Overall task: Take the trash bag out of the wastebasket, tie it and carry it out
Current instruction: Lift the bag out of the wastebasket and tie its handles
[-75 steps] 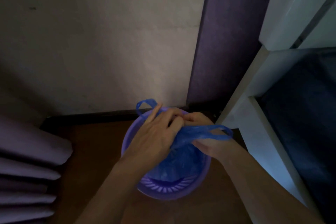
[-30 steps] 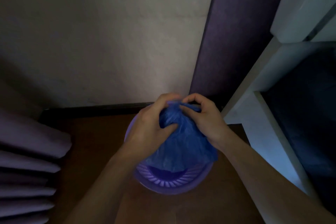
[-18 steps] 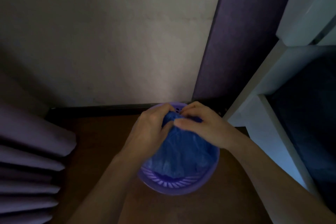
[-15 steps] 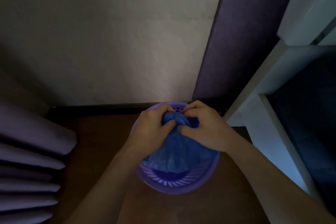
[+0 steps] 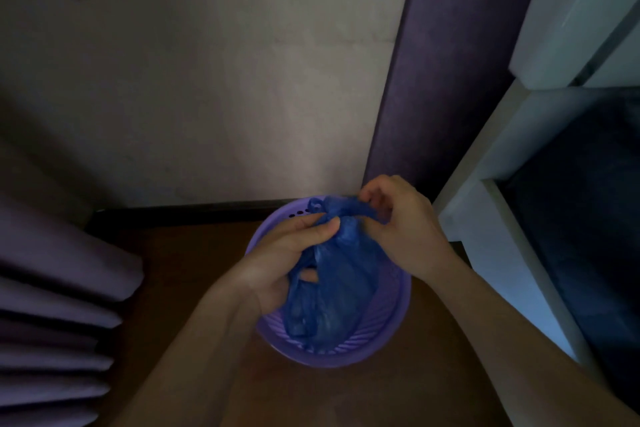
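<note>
R hand [image 5: 405, 229] up w/ bag [image 5: 332, 298]; basket [image 5: 393, 333] on brown floor [image 5: 180, 270].

Your left hand [image 5: 277, 267], right hand [image 5: 405, 232] hide blue plastic trash bag's [image 5: 332, 308] neck; knot indiscernible. Bag masks purple slotted wastebasket's [image 5: 394, 319] floor.

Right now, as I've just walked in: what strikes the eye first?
Left hand and right hand pinch the gathered neck of a crinkly blue plastic trash bag at centre. It is in a round purple slotted plastic wastebasket on the brown floor by the wall.
</note>
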### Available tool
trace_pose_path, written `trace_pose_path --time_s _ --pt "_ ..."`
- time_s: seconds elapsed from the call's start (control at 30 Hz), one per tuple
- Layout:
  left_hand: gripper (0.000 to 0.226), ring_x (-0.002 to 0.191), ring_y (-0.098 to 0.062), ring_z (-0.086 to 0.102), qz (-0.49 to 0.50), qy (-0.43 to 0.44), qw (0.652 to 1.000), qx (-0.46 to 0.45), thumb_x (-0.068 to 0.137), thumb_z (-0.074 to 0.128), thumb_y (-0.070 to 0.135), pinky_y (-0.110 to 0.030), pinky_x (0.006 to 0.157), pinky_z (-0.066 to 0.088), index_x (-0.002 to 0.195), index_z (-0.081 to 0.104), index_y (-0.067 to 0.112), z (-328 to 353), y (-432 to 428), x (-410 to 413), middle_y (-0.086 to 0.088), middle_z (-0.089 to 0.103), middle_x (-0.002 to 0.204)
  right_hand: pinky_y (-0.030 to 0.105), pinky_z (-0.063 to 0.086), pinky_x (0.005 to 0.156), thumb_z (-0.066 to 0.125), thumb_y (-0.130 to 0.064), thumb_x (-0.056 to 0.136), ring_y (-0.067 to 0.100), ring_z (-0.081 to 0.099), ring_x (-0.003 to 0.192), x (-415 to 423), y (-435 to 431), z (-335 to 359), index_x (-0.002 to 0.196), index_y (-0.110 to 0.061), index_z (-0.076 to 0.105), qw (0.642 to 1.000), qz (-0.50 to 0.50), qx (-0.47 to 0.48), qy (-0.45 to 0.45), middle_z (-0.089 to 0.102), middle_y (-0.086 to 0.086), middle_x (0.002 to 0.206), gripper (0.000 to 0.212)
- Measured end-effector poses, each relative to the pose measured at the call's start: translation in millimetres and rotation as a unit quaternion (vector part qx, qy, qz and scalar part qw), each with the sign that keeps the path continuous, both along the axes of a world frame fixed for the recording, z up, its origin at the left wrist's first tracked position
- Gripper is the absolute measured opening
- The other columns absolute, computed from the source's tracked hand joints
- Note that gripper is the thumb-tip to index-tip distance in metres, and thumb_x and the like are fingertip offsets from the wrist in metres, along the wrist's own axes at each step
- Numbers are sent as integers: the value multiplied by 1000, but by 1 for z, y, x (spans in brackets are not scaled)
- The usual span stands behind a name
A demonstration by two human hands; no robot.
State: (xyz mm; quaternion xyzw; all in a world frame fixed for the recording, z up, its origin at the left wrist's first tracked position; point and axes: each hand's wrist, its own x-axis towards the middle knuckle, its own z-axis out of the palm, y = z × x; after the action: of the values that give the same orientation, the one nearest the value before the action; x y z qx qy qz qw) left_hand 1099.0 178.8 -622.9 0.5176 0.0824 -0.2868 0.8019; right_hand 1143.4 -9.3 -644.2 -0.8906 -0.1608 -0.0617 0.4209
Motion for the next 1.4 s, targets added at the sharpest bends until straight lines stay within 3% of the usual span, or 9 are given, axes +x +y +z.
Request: trace_pose_path --time_s 0.2,0.37,0.5,0.57,0.67,0.83,1.07,1.33,1.4 --pt "20 65 -14 56 15 -25 999 -17 87 66 26 -25 50 33 100 75 14 -5 10 4 -7 68 84 16 48 72 76 -19 78 8 62 86 -12 2 14 98 -19 62 987 130 53 -73 60 -13 93 25" --pt "35 56 -9 63 24 -21 999 -29 88 69 24 -16 40 42 117 68 3 -6 9 2 -5 71 78 18 44 70 79 -25 81 4 56 79 -13 9 11 86 -13 63 990 132 5 -57 54 -8 87 21" --pt "31 76 -17 71 48 -54 995 75 88 67 34 -26 58 53 112 72 15 -10 9 3 -8 75 92 28 47 63 77 -25 83 8 54 69 -13 14 15 71 -13 59 992 115 12 -54 54 -2 80 26" --pt "26 87 -20 73 48 -92 985 137 92 64 36 -31 67 57 110 72 19 -10 8 2 -8 77 100 27 46 61 78 -24 83 7 53 64 -15 16 19 63 -17 57 990 131 57 -6 55 -5 72 30" --pt "23 75 -15 69 97 -133 972 169 96 59 27 -23 55 53 101 69 7 -9 8 3 -5 72 84 26 43 55 77 -26 84 6 53 59 -15 11 27 62 -23 63 965 154 168 128 57 -8 60 26" --pt "25 79 -21 63 65 -160 963 204 92 65 20 -37 67 51 106 64 -1 -11 29 9 -13 66 90 19 27 48 64 -30 93 7 30 50 -10 -6 32 60 -24 55 927 105 285 221 33 -5 56 35" --pt "12 87 -28 61 56 -178 952 240 92 65 12 -42 82 51 98 70 3 -20 31 10 -25 68 97 22 48 57 49 -46 97 5 37 47 -7 -9 27 62 -19 41 943 20 220 247 33 -11 52 45" --pt "31 104 -38 68 -3 -180 940 290 83 72 -2 -50 93 55 114 66 0 -22 39 12 -23 71 113 20 45 52 71 -24 90 7 50 52 0 -22 17 73 -16 71 948 -5 234 213 55 -3 56 18" --pt "35 109 -33 67 -38 -170 936 307 83 72 -2 -43 94 56 117 66 3 -23 44 12 -16 71 116 15 46 50 72 -17 88 3 54 51 0 -25 15 76 -17 75 944 -33 254 209 60 -5 55 12"
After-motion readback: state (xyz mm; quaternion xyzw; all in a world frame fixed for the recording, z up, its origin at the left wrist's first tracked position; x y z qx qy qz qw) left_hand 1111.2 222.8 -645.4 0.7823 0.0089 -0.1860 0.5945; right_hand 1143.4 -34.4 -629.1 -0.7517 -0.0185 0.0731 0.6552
